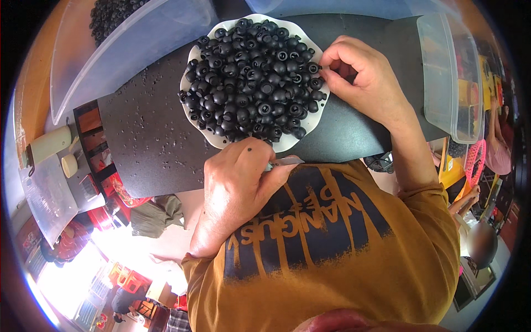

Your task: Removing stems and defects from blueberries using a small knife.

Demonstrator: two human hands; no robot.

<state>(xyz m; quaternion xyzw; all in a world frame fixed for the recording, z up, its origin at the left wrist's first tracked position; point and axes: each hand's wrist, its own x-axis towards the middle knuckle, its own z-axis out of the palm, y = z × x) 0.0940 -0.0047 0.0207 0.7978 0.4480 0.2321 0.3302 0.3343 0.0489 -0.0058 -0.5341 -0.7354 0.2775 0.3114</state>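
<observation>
A white scalloped-rim plate (286,145) is heaped with small black bulb-shaped rubber pieces (249,80), several with a round hole showing. Below its near edge is my left hand (238,180), closed around a small tool with a pale metal blade (286,161); the fingers hide most of it. My right hand (362,80) is at the plate's right rim, thumb and forefinger pinching a black rubber piece (314,67) at the edge of the heap.
The plate stands on a dark tabletop (160,133) strewn with tiny black scraps on the left. A translucent bin (133,44) with black pieces is at the far left. On the right stands a clear plastic box (442,77). Other people are in the background.
</observation>
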